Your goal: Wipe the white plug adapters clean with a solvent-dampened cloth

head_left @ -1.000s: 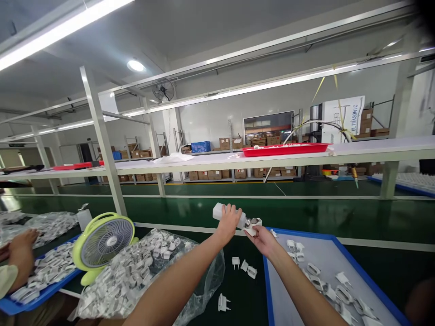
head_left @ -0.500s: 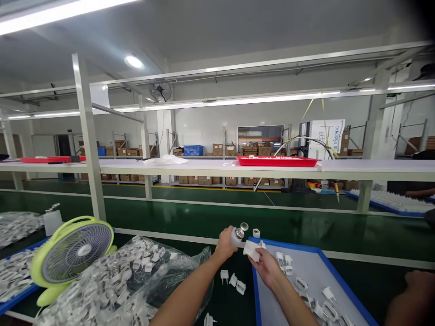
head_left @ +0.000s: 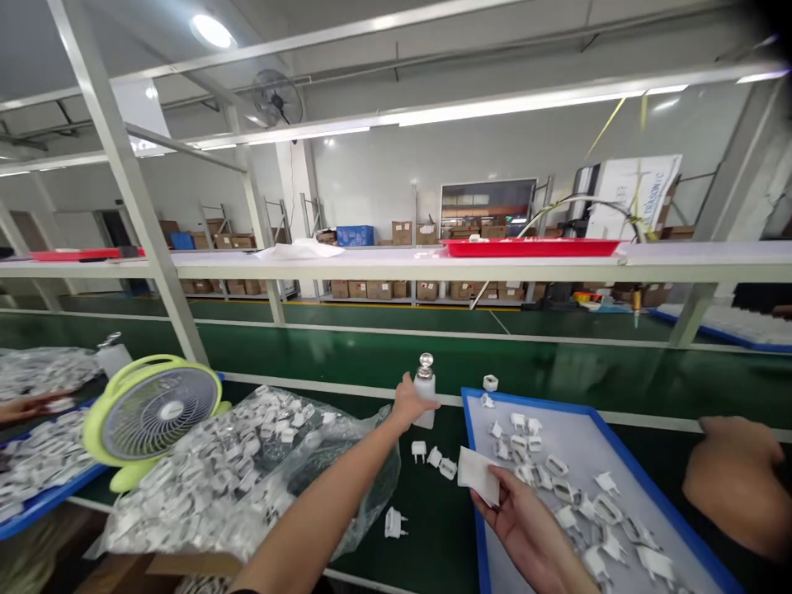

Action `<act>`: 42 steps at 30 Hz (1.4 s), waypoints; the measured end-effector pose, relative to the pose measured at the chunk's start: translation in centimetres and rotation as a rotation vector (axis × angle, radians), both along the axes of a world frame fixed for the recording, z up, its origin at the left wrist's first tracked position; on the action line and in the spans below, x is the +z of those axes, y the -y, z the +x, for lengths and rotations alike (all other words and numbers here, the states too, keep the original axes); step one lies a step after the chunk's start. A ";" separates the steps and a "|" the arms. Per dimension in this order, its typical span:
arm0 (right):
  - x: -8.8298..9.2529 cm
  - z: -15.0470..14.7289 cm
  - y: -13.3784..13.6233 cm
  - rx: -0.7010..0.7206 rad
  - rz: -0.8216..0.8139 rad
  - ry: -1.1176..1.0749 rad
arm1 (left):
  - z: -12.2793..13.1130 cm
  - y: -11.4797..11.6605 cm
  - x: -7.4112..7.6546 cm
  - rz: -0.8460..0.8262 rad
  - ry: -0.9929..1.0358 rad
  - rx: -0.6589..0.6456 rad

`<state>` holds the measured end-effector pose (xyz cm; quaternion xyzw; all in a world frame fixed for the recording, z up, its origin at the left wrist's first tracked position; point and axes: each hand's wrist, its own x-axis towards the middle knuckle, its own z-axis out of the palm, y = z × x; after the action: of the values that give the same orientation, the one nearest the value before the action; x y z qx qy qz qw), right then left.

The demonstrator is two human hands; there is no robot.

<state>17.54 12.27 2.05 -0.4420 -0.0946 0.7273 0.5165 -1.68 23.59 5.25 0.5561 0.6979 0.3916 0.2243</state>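
Observation:
My left hand [head_left: 408, 403] is closed around a white pump bottle [head_left: 426, 386] with a shiny metal top, upright on the dark green work surface. In my right hand [head_left: 515, 510] a folded white wipe [head_left: 475, 473] is pinched between thumb and fingers, over the left edge of a blue-rimmed white tray [head_left: 572, 425]. White plug housings [head_left: 555, 466] lie scattered in that tray. Between my arms, several loose plug pieces [head_left: 419, 450] rest on the green surface. Another plug piece [head_left: 491, 382] stands just behind the tray's far edge.
A clear plastic bag [head_left: 365, 462] heaped with white plug parts lies at left, beside a yellow-green fan [head_left: 164, 412]. A co-worker's hand [head_left: 37, 406] shows at far left, and a blurred arm [head_left: 736, 483] at right. Above runs a shelf [head_left: 371, 268] holding a red tray [head_left: 532, 247].
The pump bottle has gone from tilted near the wipe to upright on the surface. My right hand has drawn the wipe nearer to me. The view has tipped downward.

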 end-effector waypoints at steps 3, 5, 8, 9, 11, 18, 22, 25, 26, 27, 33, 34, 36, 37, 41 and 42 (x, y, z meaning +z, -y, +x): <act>-1.0 -0.3 1.8 0.008 -0.038 0.002 | -0.2 5.1 3.7 0.130 -0.071 -0.136; -2.0 -0.7 2.8 0.007 -0.065 0.000 | -0.3 10.1 5.2 0.226 -0.099 -0.262; -3.8 -2.2 3.7 -0.008 -0.074 -0.005 | -0.6 17.8 3.2 0.315 -0.104 -0.357; -4.4 -2.9 3.9 -0.010 -0.063 -0.003 | -0.8 19.9 1.2 0.313 -0.084 -0.380; -6.0 -4.6 4.3 -0.007 -0.020 0.029 | -1.4 22.7 -4.3 0.255 -0.086 -0.351; -10.8 -9.0 4.8 0.052 0.274 0.586 | -4.1 22.4 -15.1 0.009 -0.223 -0.056; -11.5 -9.8 4.4 0.193 0.586 0.857 | -4.7 20.0 -12.8 -0.038 -0.142 -0.169; -12.0 -10.0 4.1 0.375 0.822 0.945 | -4.7 18.7 -11.7 -0.015 -0.135 -0.238; -12.4 -10.0 4.1 0.423 0.872 0.980 | -4.7 18.5 -11.6 -0.002 -0.138 -0.242; -12.9 -9.9 4.1 0.459 0.909 1.015 | -4.7 18.3 -11.7 0.008 -0.141 -0.248; -16.1 -9.2 5.3 0.520 1.101 1.123 | -4.8 18.4 -12.8 0.057 -0.169 -0.233; -16.4 -9.2 5.7 0.501 1.127 1.130 | -4.9 18.4 -13.0 0.065 -0.173 -0.233; -16.7 -9.1 6.5 0.439 1.160 1.150 | -5.1 18.3 -13.5 0.081 -0.185 -0.234; -16.8 -9.0 6.8 0.407 1.172 1.159 | -5.2 18.2 -13.7 0.090 -0.193 -0.235; -16.4 -8.8 6.2 0.404 1.216 1.188 | -5.5 17.8 -14.3 0.115 -0.221 -0.258; -16.3 -8.9 5.7 0.421 1.220 1.207 | -5.5 17.8 -14.3 0.118 -0.224 -0.265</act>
<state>8.64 6.60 -14.20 -0.3713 -0.8023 0.2727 0.3796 -7.15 5.83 -9.06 0.6957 0.6149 0.3343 0.1617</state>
